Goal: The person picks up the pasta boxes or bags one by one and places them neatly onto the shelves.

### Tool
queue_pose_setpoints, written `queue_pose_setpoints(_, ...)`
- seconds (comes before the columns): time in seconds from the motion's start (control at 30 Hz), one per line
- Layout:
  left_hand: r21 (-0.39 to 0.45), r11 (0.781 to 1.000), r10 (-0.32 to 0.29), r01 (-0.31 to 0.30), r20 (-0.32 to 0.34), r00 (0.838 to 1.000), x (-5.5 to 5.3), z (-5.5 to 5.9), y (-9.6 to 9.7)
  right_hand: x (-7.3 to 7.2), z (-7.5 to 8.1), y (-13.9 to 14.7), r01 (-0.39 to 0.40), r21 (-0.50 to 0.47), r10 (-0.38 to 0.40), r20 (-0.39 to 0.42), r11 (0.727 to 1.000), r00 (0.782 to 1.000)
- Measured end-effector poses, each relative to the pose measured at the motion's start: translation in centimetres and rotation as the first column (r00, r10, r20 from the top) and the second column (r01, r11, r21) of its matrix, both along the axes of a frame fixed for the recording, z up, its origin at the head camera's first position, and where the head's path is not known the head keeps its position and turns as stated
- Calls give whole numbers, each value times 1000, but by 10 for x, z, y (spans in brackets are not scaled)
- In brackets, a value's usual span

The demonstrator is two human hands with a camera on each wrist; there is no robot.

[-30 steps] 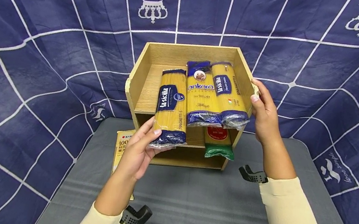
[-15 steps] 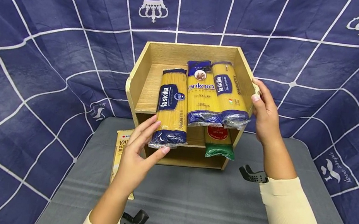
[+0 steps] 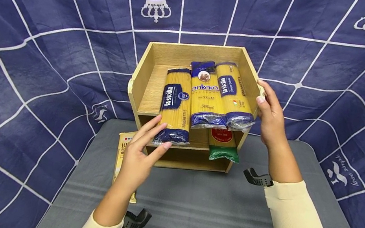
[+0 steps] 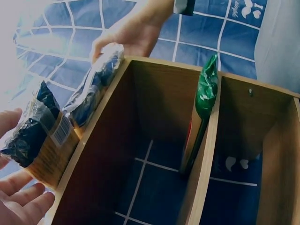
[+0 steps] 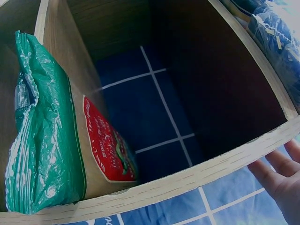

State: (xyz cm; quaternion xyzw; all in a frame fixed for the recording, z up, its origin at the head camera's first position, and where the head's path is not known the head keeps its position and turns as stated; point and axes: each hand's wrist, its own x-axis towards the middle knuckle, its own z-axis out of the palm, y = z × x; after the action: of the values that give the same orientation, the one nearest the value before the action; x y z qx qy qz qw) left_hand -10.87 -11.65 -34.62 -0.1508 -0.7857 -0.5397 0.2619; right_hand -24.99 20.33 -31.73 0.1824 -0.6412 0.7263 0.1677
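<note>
A wooden shelf unit point(image 3: 178, 166) stands on the grey surface. On its top board lie a spaghetti packet point(image 3: 175, 117) at left, a second yellow pasta packet point(image 3: 208, 102) in the middle and a third point(image 3: 233, 86) at right, ends jutting over the front. My left hand point(image 3: 137, 162) is at the near end of the left packet, fingers fairly straight along its side and thumb at its blue end. In the left wrist view the fingers point(image 4: 28, 206) spread around that end. My right hand point(image 3: 269, 116) grips the edge of the unit's right side panel.
A green-ended pasta packet point(image 3: 222, 144) lies on the middle shelf at right, its end sticking out. A yellow packet point(image 3: 123, 148) lies on the grey tabletop point(image 3: 206, 213) left of the unit. Blue checked cloth point(image 3: 206, 10) hangs behind and at the sides.
My left hand has loosened its grip on the left spaghetti packet and shifted to its near end. The packet has slid slightly back onto the board. My right hand stays in place.
</note>
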Motion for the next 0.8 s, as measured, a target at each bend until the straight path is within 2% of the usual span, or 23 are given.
queue_pose_setpoints(0.37, -21, 999, 26, -25, 51, 998, -17, 7, 2, 2, 1, 0, 12, 27, -12, 11, 1000, 1000)
queue_pose_setpoints(0.6, -105, 993, 61, -59, 12, 998, -29, 11, 2, 1, 1, 0, 2, 17, -2, 6, 1000, 1000)
queue_pose_setpoints(0.8, -193, 974, 111, -115, -32, 993, -38, 13, 3, 0, 0, 1, 1, 14, -1, 9, 1000, 1000)
